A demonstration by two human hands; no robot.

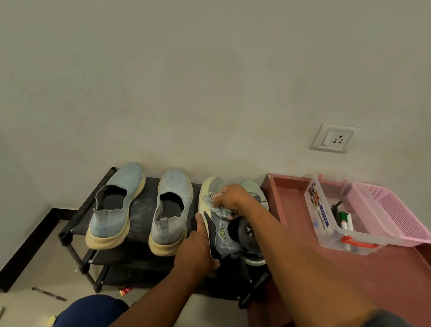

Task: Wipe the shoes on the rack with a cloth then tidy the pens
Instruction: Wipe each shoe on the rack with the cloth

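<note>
Left hand (201,246): gripped grey shoe (221,235) heel, toe toward rack (137,224) rear edge.
Right hand (232,197): clutched cloth (221,210) against toe.

Four shoes on the rack (143,211): two blue slip-ons (116,206) (171,211), two grey sneakers (219,227) (254,189). One cloth (220,209). Two bins: clear box (330,215), pink basket (400,211).

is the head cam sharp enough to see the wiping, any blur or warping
Head view: soft, even indoor light, no glare; the cloth in the right hand is slightly smeared, as is the tilted shoe the left hand grips; wide-angle bending curves the rack and table edges.
</note>
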